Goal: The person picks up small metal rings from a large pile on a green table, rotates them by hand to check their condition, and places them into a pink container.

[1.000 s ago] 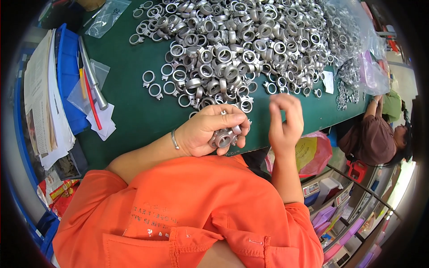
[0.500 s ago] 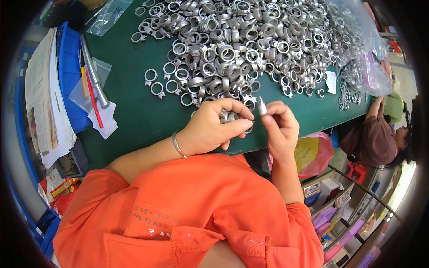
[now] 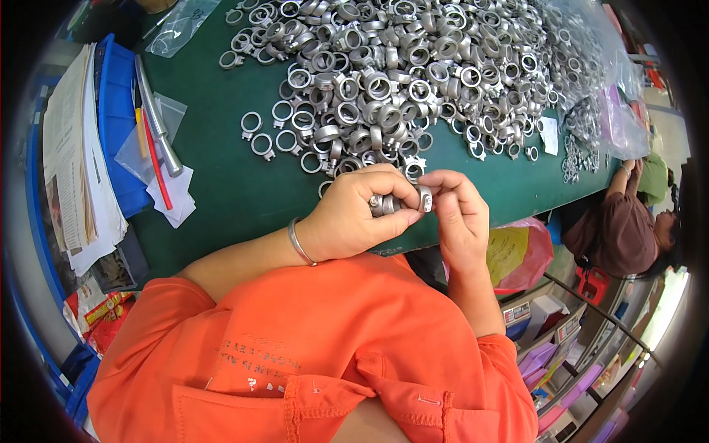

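Observation:
My left hand (image 3: 353, 205), with a bangle (image 3: 298, 242) at its wrist, is closed around several silver-grey metal rings (image 3: 385, 204). At its fingertips stands one more metal ring (image 3: 425, 199), seen nearly edge-on, with a small lug. The thumb and forefinger of my right hand (image 3: 464, 215) are closed on that ring from the other side, so both hands meet there. Just beyond my fingers begins a large heap of similar lugged metal rings (image 3: 377, 88) on the green table (image 3: 214, 177). My palms and the undersides of the held rings are hidden.
To the left are a blue tray (image 3: 122, 125), stacked papers (image 3: 70, 148), a tapered metal rod (image 3: 159, 122) and a red pen (image 3: 156, 159). Clear plastic bags (image 3: 624, 118) lie at the far right. Another person (image 3: 613, 229) sits farther along the table.
My right hand has moved slightly left, bringing its ring against the left hand's fingertips beside the held rings. The ring has turned to show its lugged edge.

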`<state>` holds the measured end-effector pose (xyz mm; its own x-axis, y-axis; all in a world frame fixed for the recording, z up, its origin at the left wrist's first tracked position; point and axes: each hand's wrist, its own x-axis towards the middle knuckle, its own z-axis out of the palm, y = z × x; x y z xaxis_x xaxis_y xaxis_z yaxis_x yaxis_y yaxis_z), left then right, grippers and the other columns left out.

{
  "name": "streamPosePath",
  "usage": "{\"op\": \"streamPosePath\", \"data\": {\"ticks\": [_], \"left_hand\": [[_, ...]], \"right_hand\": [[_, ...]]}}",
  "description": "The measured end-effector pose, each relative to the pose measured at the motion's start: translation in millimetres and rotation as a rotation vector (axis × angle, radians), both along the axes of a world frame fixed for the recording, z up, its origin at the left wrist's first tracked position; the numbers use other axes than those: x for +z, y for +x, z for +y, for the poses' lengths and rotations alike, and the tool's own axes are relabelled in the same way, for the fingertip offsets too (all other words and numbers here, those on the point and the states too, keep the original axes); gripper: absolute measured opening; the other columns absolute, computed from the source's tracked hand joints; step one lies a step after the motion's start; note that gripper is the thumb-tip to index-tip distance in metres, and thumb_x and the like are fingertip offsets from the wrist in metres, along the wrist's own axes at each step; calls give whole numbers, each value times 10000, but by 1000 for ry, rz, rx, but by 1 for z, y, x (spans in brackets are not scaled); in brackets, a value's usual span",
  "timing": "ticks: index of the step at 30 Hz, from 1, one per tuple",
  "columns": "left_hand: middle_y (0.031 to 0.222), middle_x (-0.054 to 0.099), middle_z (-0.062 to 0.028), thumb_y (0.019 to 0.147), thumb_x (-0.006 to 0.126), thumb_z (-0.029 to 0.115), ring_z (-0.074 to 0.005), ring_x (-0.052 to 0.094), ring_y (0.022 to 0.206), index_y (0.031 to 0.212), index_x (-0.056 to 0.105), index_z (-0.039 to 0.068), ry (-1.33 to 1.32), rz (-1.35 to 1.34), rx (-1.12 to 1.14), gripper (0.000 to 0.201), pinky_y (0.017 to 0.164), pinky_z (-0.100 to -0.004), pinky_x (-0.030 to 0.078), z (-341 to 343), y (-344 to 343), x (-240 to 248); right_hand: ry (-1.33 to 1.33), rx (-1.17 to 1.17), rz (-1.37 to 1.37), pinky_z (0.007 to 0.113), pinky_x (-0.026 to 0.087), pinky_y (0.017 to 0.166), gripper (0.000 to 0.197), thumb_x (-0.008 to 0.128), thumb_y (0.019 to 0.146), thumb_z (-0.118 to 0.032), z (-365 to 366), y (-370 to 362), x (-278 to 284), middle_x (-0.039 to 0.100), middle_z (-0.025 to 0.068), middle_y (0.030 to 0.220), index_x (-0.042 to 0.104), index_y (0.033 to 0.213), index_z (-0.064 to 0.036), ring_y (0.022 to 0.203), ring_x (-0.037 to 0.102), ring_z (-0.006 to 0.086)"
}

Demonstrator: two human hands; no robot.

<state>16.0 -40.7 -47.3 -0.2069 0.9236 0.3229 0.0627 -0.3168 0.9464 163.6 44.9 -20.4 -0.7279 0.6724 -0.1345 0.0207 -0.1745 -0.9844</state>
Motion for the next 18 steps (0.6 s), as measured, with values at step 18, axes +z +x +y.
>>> {"op": "streamPosePath", "data": {"ticks": [18], "left_hand": [[891,621,-147,858,533,127,-149,621,656,976,532,-21,-640,-1081,-444,189,378,-196,450,-5,-7,11]], "right_hand": [[403,-203,353,282,491,690,153,523,777,127,-4,-9,-10,565,140,897,480,815,-15,829,570,213]]}}
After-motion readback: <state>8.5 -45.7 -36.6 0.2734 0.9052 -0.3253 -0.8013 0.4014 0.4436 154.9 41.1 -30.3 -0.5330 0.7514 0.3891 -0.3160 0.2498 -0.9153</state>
